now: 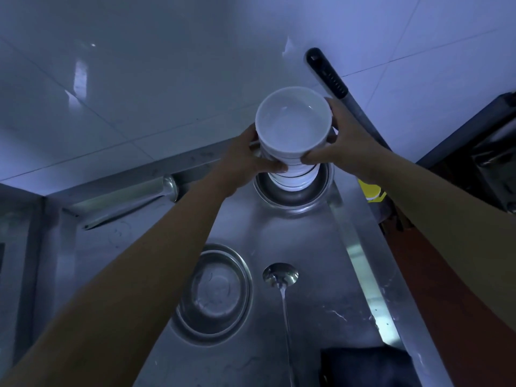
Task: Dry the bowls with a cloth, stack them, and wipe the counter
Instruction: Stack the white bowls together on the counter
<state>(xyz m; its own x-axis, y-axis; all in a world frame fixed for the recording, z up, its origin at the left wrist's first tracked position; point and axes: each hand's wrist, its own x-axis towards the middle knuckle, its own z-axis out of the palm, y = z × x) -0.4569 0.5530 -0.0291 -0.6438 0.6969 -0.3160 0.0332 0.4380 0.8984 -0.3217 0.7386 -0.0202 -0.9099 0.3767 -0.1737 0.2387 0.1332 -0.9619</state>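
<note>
**Stack of bowls held two-handed over steel basin**

Setting: white tiled wall behind a stainless steel counter, dim bluish light. Largest loose item on the counter is a shallow steel dish near the front; just right of it lies a steel ladle, bowl up, handle running toward the viewer. A dark cloth sits at the front right edge, likely the drying cloth, not in use. Far end: a steel basin, with the stack of white bowls above or in it; contact with the basin floor cannot be told. Left hand and right hand each curl round opposite sides of the stack, presumably to steady many bowls at once. Stacking looks done; counter wipe judged pending.
</note>
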